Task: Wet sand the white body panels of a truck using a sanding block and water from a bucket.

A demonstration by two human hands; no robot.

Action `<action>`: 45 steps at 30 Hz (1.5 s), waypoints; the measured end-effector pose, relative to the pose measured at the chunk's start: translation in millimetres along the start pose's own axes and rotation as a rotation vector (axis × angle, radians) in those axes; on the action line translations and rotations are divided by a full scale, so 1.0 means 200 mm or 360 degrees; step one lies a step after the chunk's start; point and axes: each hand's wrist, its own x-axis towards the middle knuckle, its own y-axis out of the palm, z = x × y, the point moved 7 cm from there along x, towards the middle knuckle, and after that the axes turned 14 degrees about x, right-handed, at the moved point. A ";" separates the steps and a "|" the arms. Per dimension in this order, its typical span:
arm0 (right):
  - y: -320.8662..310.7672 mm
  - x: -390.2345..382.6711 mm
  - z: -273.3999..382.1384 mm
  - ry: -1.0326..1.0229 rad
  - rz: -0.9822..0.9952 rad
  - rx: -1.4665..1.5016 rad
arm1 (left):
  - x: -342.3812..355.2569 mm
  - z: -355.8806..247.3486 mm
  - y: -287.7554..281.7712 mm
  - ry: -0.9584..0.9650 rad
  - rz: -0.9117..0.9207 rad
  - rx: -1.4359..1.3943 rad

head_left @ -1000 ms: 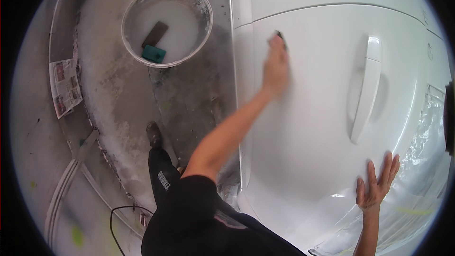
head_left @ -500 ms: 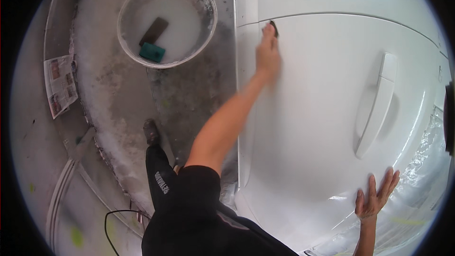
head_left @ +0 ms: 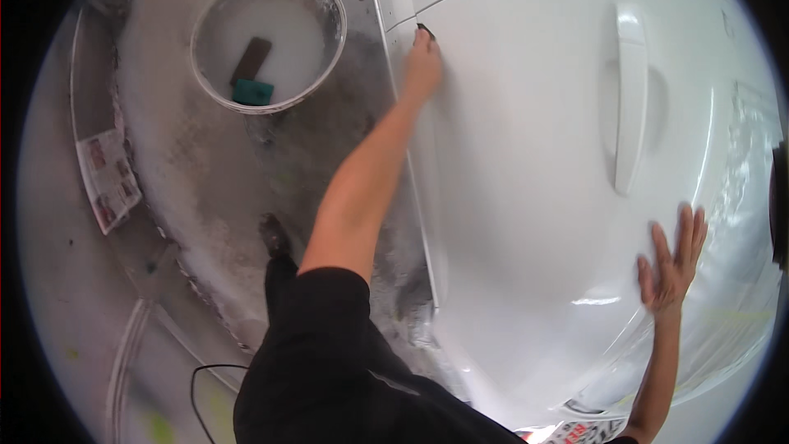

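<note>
A white fridge door [head_left: 526, 181] with a long white handle [head_left: 629, 99] fills the right side. My left hand [head_left: 423, 62] presses a small dark pad [head_left: 426, 30] against the door's upper left corner, at the seam with the door above. My right hand [head_left: 674, 263] lies flat with fingers spread on the door's lower right part and holds nothing. My left arm in a black sleeve reaches up from the bottom.
A white bucket [head_left: 333, 8] of cloudy water stands on the wet grey floor at upper left, with a green sponge [head_left: 252, 92] and a dark block [head_left: 251, 59] in it. Newspaper [head_left: 105, 181] lies at the left. My dark shoe [head_left: 273, 234] and a black cable [head_left: 209, 372] are below.
My left hand has slid left and up across the door, from its middle to its upper left corner. My right hand stays flat on the lower right of the door.
</note>
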 end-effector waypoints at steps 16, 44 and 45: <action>0.22 -0.31 0.10 0.0278 -0.0214 -0.0742 | -2.47 0.14 -0.34 -0.0455 0.0936 -0.1170; 1.39 -2.40 2.33 0.1216 -0.0771 0.3381 | -4.08 0.49 0.08 0.0078 0.0951 0.0817; 1.39 -2.40 2.35 0.1178 -0.0716 0.3444 | -4.10 0.50 0.06 0.0041 0.0974 0.0789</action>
